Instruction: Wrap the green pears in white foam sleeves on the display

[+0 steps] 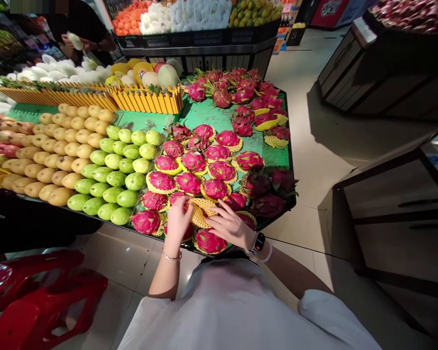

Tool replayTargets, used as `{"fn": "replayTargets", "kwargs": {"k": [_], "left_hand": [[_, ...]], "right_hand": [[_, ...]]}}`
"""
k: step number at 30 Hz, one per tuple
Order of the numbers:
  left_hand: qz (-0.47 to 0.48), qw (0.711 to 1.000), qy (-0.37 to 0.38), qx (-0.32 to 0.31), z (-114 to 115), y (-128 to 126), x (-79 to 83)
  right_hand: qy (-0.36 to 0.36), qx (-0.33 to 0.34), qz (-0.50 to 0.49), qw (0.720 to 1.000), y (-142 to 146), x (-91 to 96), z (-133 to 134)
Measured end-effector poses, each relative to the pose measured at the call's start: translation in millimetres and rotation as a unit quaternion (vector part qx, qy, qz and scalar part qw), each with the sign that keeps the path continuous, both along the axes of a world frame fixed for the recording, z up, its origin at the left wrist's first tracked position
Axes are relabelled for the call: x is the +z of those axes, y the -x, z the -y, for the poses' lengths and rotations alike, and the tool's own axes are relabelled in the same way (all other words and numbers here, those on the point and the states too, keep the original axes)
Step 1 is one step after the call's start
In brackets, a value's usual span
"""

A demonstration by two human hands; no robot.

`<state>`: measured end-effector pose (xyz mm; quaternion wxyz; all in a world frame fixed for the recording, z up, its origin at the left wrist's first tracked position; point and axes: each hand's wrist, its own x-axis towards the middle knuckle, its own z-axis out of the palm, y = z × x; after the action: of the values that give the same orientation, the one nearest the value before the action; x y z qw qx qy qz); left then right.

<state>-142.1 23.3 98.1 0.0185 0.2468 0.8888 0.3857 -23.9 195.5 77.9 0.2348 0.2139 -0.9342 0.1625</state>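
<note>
Both my hands are at the near edge of a green-matted fruit display (219, 116). A yellow foam net sleeve (201, 212) lies between them, and my right hand (229, 226), with a black smartwatch on its wrist, rests across it. My left hand (178, 219), wearing a thin bracelet, presses against the sleeve's left side, its fingertips beside a pink dragon fruit (178, 198). Another dragon fruit (209, 241) in a net sits just below my right hand. Many more dragon fruits, most in yellow nets, are heaped around them, and some bare ones lie at the back.
Green guavas (118, 175) and yellow mangoes (65, 150) fill the table's left side. Melons stand behind a yellow fence (149, 99). A person (83, 36) at the back left holds a pale fruit. Red plastic stools (40, 301) stand on the tiled floor at lower left; dark cabinets (390, 218) stand right.
</note>
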Motion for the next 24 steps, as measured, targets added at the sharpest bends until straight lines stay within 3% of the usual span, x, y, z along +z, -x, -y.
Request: {"fn": "replayTargets", "kwargs": {"k": [5, 8, 14, 19, 24], "left_hand": [[0.005, 0.999, -0.042, -0.006, -7, -11, -4.5], [-0.031, 0.997, -0.048, -0.043, -11, -17, -6.8], [-0.112, 0.972, 0.121, -0.167, -24, -23, -6.7], [-0.120, 0.953, 0.230, -0.156, -41, -27, -14.2], [-0.113, 0.958, 0.242, -0.101, -59, -41, -11.1]], "right_hand": [[0.002, 0.003, 0.008, 1.000, -4, -4.7, -21], [0.016, -0.026, 0.019, 0.999, -5, -3.3, -31], [0.036, -0.033, 0.055, 0.997, -12, 2.8, -53], [0.003, -0.001, 0.073, 0.997, -20, 0.2, -71], [0.014, -0.010, 0.065, 0.998, -33, -1.7, -94]]}}
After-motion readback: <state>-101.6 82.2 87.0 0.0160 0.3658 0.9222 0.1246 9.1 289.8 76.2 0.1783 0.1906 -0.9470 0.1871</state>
